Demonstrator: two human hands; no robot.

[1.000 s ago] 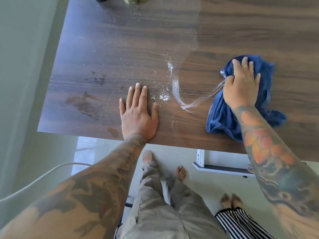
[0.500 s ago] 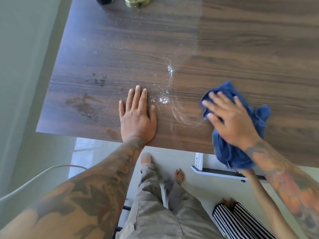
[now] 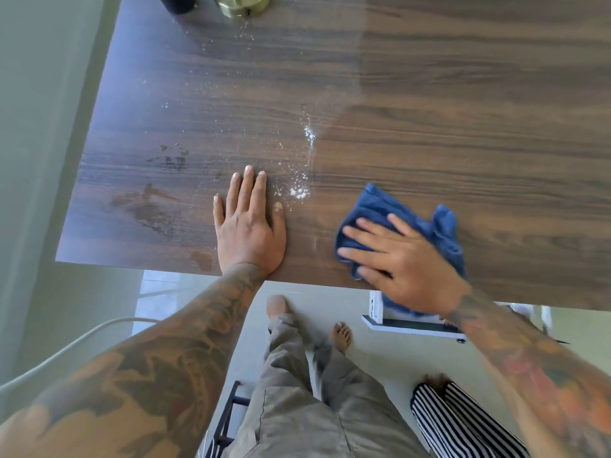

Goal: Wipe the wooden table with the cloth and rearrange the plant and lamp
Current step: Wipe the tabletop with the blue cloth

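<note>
At the near edge of the desk (image 3: pixel 429 110), the blue cloth (image 3: pixel 390 206) lies bunched, its long axis running from the upper left down toward the lower right, one rumpled end poking up at the far right and a lower fold spilling over the desk's front edge. The right hand (image 3: pixel 403 259) lies flat on top of it, fingers straight and spread, pointing left across the desk; that grip is open, pressing rather than clutching. Most of the cloth shows beyond and to the right of the fingers, with a strip peeking out under the fingertips on the left. It is a deep blue, soft and creased, no pattern to be seen.

The left hand (image 3: pixel 249 226) rests palm down on the wood, well apart from the cloth, fingers together and pointing away from the body, holding nothing. Between the two hands lies a scatter of white powder (image 3: pixel 299 191), trailing up the desk in a thin line. Left of the left hand, dark stains (image 3: pixel 145 209) mark the wood grain.

Up at the far edge, a brass lamp base (image 3: pixel 239 3) just shows, cut off by the frame, with a dark object (image 3: pixel 177 3) beside it that cannot be made out.
</note>
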